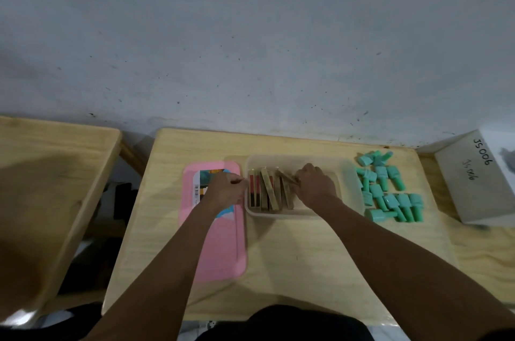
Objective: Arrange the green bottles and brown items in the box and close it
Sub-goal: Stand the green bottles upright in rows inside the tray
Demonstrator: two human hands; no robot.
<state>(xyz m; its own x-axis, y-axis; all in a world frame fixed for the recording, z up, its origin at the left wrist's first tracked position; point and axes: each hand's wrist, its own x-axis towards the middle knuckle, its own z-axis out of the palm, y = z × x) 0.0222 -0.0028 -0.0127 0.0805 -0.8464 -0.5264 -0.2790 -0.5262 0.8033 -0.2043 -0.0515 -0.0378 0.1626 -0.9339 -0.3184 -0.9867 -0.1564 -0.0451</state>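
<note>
Approx. halfway: flat brown rectangular items [269, 191] stood on edge in clear plastic box [278, 213]. Right hand [316, 184] curled, gripping one; left hand [227, 190] pinched at box edge. Green plastic bottles [387, 190] lay on counter [292, 251], pink lid [223, 251] off.

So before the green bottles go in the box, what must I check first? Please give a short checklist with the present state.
1. Brown items standing in a row in the box: not ok, the right ones lean.
2. Free space in the box for bottles: cannot tell, the right hand covers that part.
3. Green bottles within reach: ok, piled on the table right of the box.
4. Pink lid ready: ok, flat left of the box.
5. Left hand steadying the box's left wall: ok.
</note>
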